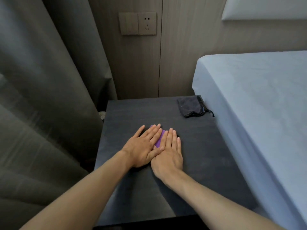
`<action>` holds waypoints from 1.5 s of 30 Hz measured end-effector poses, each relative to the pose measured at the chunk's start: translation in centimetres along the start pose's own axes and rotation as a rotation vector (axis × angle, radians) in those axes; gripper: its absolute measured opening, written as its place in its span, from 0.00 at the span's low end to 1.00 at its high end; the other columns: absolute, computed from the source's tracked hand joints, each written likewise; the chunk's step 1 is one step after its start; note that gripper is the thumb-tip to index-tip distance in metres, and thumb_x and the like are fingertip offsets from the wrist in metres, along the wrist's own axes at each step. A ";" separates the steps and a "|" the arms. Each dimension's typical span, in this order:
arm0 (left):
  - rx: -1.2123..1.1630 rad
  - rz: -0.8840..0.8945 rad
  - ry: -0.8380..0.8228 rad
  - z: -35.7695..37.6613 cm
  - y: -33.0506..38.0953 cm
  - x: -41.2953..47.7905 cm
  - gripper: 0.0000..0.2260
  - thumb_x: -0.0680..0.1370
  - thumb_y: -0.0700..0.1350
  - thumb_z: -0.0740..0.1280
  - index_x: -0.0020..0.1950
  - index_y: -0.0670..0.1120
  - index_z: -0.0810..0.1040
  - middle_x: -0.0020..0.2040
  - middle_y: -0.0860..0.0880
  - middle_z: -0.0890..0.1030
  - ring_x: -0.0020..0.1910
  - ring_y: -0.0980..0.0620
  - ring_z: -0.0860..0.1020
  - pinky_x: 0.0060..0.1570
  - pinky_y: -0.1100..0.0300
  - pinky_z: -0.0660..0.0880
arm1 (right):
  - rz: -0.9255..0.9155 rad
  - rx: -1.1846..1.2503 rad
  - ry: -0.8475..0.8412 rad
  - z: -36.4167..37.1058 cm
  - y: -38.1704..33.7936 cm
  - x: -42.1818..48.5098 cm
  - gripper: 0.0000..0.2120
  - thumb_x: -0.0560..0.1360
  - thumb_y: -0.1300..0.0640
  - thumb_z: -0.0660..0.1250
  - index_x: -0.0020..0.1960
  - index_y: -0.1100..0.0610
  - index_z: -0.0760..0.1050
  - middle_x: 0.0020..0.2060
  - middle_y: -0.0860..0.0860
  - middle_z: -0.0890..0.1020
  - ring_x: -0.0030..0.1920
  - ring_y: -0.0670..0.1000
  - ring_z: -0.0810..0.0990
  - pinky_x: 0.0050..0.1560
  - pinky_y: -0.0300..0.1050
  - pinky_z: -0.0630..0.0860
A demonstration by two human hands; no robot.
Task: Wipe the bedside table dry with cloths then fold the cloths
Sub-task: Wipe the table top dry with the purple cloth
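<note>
A small purple cloth (159, 138) lies mostly hidden beneath the left hand (142, 147) and right hand (168, 152), both pressed flat with straight fingers (left thumb touching the right hand) on the matte dark grey square bedside table (132, 193), whose far right corner bears a limp dark speckled drawstring pouch (191, 107), contents unseen.

No text, label or number is readable anywhere (the wall socket (147, 24) shows only slots).

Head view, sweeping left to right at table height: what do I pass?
Grey curtain → left hand → right hand → dark drawstring pouch → bed with a light blue sheet.
</note>
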State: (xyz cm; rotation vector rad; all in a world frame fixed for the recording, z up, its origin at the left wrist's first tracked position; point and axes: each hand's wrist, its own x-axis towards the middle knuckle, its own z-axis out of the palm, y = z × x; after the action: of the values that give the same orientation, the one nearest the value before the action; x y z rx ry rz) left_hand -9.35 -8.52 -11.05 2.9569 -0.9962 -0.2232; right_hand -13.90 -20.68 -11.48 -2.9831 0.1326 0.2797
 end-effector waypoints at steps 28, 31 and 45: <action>-0.211 -0.785 0.189 2.4 0.1 -10.5 0.43 0.73 0.68 0.31 0.82 0.43 0.44 0.82 0.43 0.45 0.81 0.49 0.41 0.77 0.52 0.37 | -0.799 -0.160 -0.011 1.7 -6.2 1.3 0.38 0.74 0.40 0.28 0.82 0.52 0.37 0.82 0.50 0.41 0.81 0.49 0.36 0.77 0.54 0.31; -0.226 -0.848 0.219 2.5 1.9 -10.2 0.42 0.75 0.68 0.31 0.81 0.42 0.45 0.82 0.42 0.45 0.81 0.47 0.40 0.77 0.51 0.37 | -0.869 -0.155 -0.017 1.4 -4.9 1.4 0.36 0.76 0.40 0.29 0.82 0.52 0.37 0.82 0.49 0.41 0.81 0.48 0.36 0.77 0.54 0.30; -0.289 -0.915 0.197 1.9 11.4 -5.5 0.45 0.70 0.68 0.25 0.78 0.39 0.36 0.81 0.38 0.39 0.80 0.43 0.36 0.77 0.47 0.36 | -0.925 -0.168 -0.071 -0.2 5.2 1.1 0.28 0.86 0.43 0.43 0.82 0.47 0.36 0.81 0.44 0.38 0.78 0.41 0.31 0.77 0.51 0.30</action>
State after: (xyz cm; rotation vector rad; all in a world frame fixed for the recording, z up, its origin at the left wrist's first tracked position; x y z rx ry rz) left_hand -20.80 -14.21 -11.58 2.8373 0.4199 -0.0603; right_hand -13.33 -25.89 -12.22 -2.8006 -1.2754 0.2742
